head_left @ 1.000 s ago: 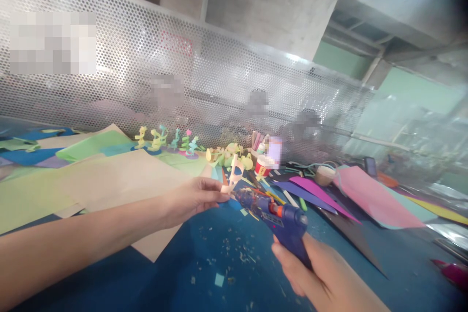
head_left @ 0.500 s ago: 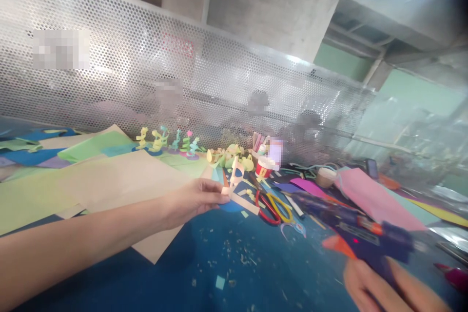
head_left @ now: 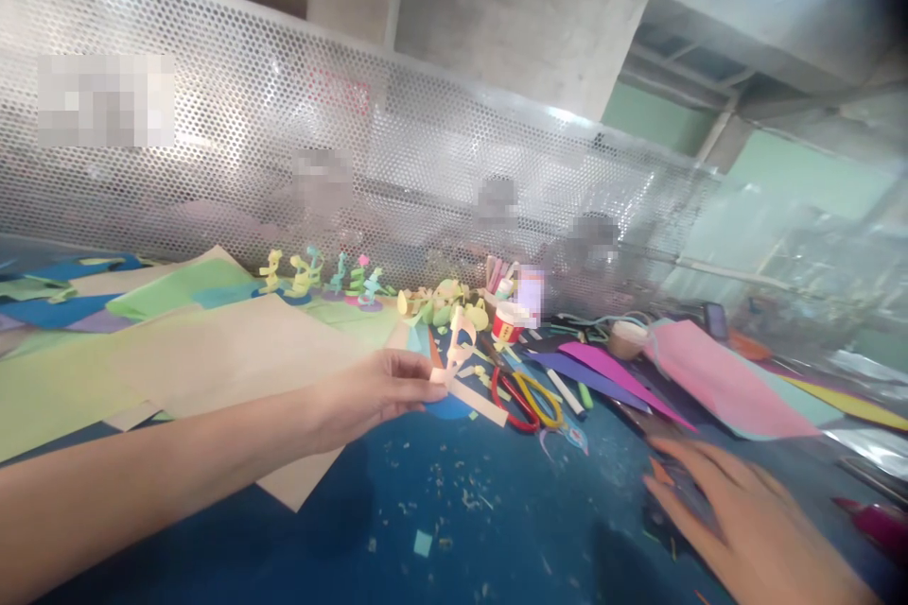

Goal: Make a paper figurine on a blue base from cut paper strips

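Note:
My left hand (head_left: 401, 385) pinches a pale peach paper piece (head_left: 462, 340) between thumb and fingertips. The piece has a curled loop standing up, and a flat strip (head_left: 480, 402) slants down to the right. On the right, my right hand (head_left: 759, 515) is blurred, with fingers stretched and thumb apart. Partly hidden beneath it is the dark glue gun with its orange part (head_left: 663, 472), low over the blue table. Close to the left hand lie scissors with a red handle (head_left: 516, 405) and a yellow handle (head_left: 540, 403).
Pale paper sheets (head_left: 241, 354) cover the left side. Small curled paper figures (head_left: 302, 274) stand behind. A red and white cup (head_left: 506, 325), a brown cup (head_left: 628, 338) and a pink sheet (head_left: 724, 378) sit farther right. Paper scraps (head_left: 423, 544) dot the blue table (head_left: 284, 558). A perforated metal screen (head_left: 440, 132) rises behind.
My right hand has lowered the glue gun toward the table, and its fingers have spread from around the handle. The curled paper in my left hand has turned slightly.

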Demonstrator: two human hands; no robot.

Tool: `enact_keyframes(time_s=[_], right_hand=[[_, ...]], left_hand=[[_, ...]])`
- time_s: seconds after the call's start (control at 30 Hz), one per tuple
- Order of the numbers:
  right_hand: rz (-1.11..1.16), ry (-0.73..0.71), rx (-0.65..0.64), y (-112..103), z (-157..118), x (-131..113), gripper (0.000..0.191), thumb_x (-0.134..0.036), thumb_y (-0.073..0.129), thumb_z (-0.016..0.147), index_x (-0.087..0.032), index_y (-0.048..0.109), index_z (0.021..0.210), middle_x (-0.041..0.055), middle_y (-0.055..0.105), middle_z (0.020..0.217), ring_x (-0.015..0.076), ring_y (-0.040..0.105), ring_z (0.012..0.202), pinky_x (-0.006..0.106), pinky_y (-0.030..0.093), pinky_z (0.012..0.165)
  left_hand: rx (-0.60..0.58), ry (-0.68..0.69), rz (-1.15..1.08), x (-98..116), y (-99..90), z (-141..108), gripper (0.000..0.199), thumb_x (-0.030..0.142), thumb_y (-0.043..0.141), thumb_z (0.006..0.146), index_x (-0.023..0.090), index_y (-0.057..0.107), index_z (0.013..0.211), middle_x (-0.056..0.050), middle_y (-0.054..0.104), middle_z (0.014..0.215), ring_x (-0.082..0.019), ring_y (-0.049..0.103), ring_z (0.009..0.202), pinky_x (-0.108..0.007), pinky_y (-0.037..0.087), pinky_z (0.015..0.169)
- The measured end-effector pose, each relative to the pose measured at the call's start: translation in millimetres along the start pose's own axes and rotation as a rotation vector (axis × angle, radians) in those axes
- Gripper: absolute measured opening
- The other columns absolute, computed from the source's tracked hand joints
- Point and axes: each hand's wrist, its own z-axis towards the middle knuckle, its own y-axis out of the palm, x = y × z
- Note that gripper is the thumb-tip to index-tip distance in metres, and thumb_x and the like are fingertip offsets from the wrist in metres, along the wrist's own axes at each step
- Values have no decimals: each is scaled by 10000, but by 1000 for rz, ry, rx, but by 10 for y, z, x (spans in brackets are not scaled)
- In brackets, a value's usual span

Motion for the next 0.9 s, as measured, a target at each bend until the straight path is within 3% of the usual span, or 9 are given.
enact_keyframes(time_s=[0.1, 0.17, 0.23, 0.37, 0.9], right_hand=[[298, -2, -279, -92, 321, -779, 314, -438, 461, 831, -251, 572, 1058, 45, 642, 1053, 191, 623, 877, 329, 505, 753], [479, -71, -303, -75, 461, -1161, 299, -400, 506, 816, -244, 574, 1061, 33, 648, 1027, 169, 609, 907, 299, 493, 786], [566, -105, -309, -14, 528, -1366, 207, -345, 541, 798, -233, 621, 952, 22, 662, 934, 158, 616, 828, 279, 498, 723], [665, -60, -352, 76, 542, -1429, 113, -240, 539, 791, -213, 640, 832, 2, 669, 813, 137, 620, 710, 264, 500, 656], [765, -11, -456, -6, 553, -1465, 113, -222, 532, 804, -196, 642, 810, -7, 675, 791, 124, 622, 717, 242, 485, 672]], left_hand=[[-10, -32, 32, 3, 68, -52, 233, 240, 748, 627, 163, 656, 826, -1, 619, 808, -104, 539, 747, -215, 382, 709], [-20, -39, 69, 11, 111, -85, 227, 253, 734, 646, 155, 654, 835, 1, 607, 782, -89, 513, 693, -200, 356, 628], [-34, -37, 98, 22, 141, -109, 204, 257, 721, 660, 154, 653, 823, 7, 588, 743, -82, 481, 645, -195, 318, 562], [-58, -15, 105, 28, 149, -120, 205, 255, 724, 651, 170, 653, 823, 12, 577, 737, -87, 459, 616, -200, 288, 524], [-121, 14, 98, 5, 121, -104, 265, 247, 714, 670, 186, 643, 918, -4, 577, 861, -85, 476, 681, -201, 318, 571]])
